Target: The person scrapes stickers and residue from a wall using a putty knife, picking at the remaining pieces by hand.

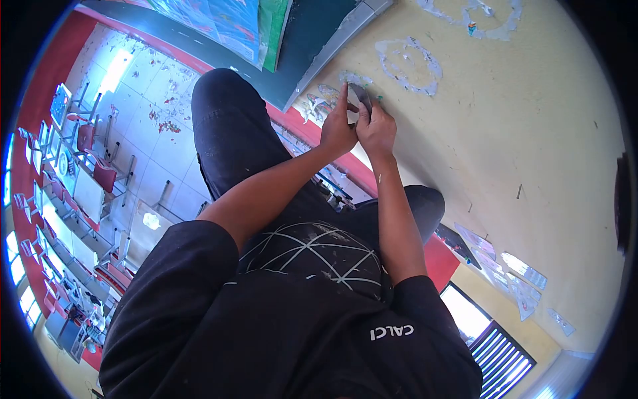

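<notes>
Both of my hands meet close to the yellow wall. A small dark grey flat piece (361, 95) is between them; its exact kind cannot be made out. My right hand (377, 131) is closed around its lower end, with the thumb along the near side. My left hand (337, 131) touches it from the other side, fingers bent and one pointing up along its edge. Just beyond the fingertips, a patch of torn paper remains (355, 78) sticks to the wall. Part of the piece is hidden by my fingers.
The yellow wall (492, 133) carries rings of paper residue (410, 65) and a few nails (519, 191). A green board (319, 40) with a colourful poster (219, 23) adjoins it. My bent knees are raised. Far below, chairs (104, 174) and tables stand on a tiled floor (149, 110) with scattered scraps.
</notes>
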A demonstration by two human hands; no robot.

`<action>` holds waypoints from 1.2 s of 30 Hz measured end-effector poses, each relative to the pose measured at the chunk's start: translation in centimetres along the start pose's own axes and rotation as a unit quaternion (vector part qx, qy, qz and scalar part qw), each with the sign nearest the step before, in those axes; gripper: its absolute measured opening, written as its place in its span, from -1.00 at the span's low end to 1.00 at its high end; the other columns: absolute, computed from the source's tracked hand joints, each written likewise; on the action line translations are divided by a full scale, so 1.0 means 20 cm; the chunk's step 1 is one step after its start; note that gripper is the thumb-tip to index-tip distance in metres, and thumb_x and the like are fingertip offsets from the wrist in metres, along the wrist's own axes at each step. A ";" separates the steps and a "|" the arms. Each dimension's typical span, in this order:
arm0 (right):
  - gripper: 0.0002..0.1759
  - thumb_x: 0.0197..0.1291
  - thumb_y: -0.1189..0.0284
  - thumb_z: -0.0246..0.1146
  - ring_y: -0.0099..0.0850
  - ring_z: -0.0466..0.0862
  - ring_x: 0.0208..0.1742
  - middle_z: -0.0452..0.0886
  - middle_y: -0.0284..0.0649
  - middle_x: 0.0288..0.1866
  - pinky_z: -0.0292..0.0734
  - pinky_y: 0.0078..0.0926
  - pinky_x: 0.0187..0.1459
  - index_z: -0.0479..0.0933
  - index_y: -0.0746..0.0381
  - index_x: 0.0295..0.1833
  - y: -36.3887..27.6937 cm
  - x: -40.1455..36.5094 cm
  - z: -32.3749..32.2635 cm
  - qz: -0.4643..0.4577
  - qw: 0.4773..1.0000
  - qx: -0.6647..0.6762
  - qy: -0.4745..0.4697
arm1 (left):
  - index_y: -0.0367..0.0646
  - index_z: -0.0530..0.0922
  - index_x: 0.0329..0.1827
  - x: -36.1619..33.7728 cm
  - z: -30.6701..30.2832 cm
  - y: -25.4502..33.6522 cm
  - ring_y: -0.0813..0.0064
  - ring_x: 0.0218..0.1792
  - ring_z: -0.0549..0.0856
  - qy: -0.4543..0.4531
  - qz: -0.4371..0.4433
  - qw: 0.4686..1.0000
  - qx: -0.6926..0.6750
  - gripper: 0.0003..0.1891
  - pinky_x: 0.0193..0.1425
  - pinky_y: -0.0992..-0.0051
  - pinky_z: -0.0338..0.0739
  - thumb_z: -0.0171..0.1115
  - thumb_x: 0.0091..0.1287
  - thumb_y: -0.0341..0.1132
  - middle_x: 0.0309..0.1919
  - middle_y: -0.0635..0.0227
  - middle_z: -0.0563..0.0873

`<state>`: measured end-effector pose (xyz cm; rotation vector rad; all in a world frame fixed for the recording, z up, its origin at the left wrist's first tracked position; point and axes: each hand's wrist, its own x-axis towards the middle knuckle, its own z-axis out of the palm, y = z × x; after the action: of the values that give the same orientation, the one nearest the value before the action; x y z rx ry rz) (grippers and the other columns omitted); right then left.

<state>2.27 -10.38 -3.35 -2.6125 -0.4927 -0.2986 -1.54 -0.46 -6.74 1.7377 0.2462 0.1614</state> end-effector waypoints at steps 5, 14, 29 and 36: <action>-0.74 0.37 0.24 0.13 0.03 0.71 -0.30 0.70 0.00 -0.34 0.62 -0.04 -0.22 0.59 0.20 -0.13 -0.04 0.01 -0.02 -0.010 0.999 -0.030 -0.003 | 0.00 -0.17 0.65 0.00 0.00 -0.01 0.17 -0.31 0.76 -0.001 0.005 1.000 -0.003 0.02 -0.22 0.33 0.70 0.29 0.20 -0.57 0.00 0.01 0.68; -0.74 0.35 0.24 0.09 0.02 0.71 -0.26 0.70 0.01 -0.35 0.61 -0.01 -0.17 0.58 0.17 -0.10 -0.05 0.08 -0.08 -0.028 0.992 -0.054 -0.107 | 0.20 -0.39 0.64 0.00 -0.02 -0.02 0.32 -0.31 0.77 -0.115 -0.074 0.979 -0.148 0.14 -0.21 0.39 0.73 0.27 0.22 -0.59 0.13 0.03 0.61; -0.76 0.22 0.37 0.11 0.03 0.72 -0.28 0.70 0.04 -0.37 0.62 -0.03 -0.21 0.58 0.24 -0.09 -0.02 0.08 -0.06 -0.072 0.976 -0.062 -0.196 | -0.03 -0.39 0.63 -0.05 -0.04 -0.10 0.24 -0.05 0.74 -0.127 -0.120 0.971 -0.165 0.16 -0.08 0.38 0.74 0.36 0.18 -0.55 0.10 0.04 0.60; -0.72 0.34 0.26 0.15 0.09 0.70 -0.26 0.68 0.10 -0.35 0.60 0.01 -0.20 0.59 0.27 -0.12 -0.02 -0.05 -0.04 0.069 0.995 0.073 -0.027 | -0.10 -0.24 0.63 -0.03 -0.10 0.01 0.14 -0.22 0.78 -0.048 -0.041 0.998 -0.024 0.12 -0.17 0.32 0.69 0.41 0.15 -0.40 -0.07 0.09 0.71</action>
<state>1.12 -10.80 -2.75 -2.5016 -0.3358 -0.1417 -2.67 1.19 -6.09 1.6799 0.2406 0.0241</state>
